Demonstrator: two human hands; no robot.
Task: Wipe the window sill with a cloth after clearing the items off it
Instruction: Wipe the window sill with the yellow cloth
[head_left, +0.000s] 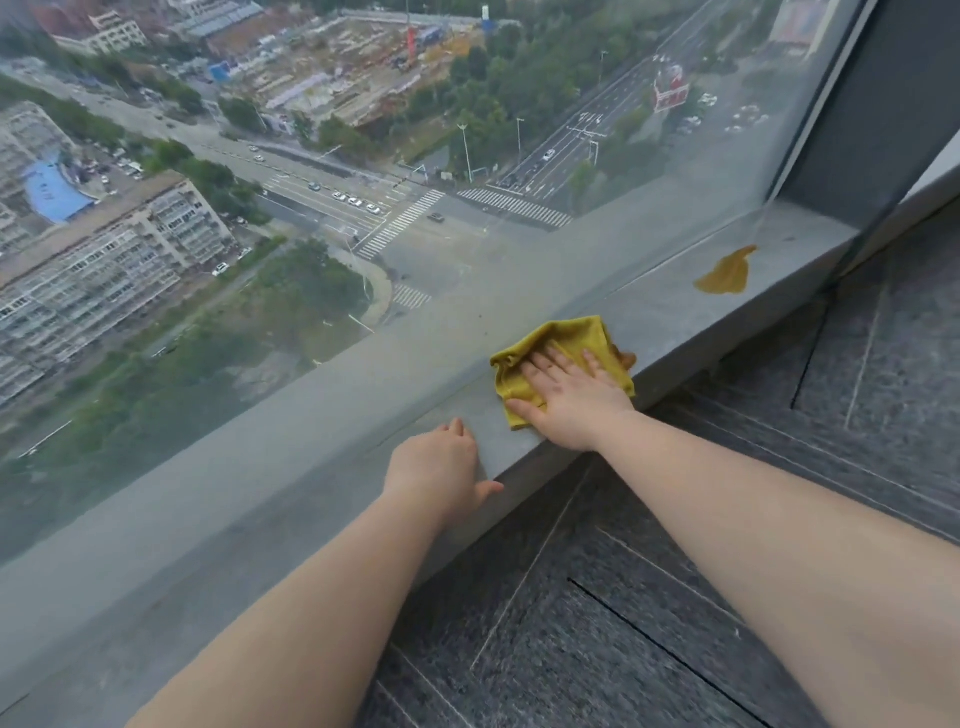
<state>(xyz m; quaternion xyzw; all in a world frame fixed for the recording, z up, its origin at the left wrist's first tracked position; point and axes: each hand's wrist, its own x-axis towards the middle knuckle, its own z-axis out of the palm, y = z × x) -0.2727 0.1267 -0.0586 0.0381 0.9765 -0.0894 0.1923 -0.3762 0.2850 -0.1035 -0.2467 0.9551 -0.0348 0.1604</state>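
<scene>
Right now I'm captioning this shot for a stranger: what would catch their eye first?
The yellow cloth pressed flat under the right hand on the grey window sill, mid-frame. Through the glass beyond, a city crossroads lies far below. A second yellow cloth lies further along the sill, to the right.

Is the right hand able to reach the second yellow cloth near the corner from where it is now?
Probably not without stepping sideways: the right hand presses flat on the near yellow cloth, and the second cloth lies well farther along the bare window sill. Nothing blocks it.
</scene>
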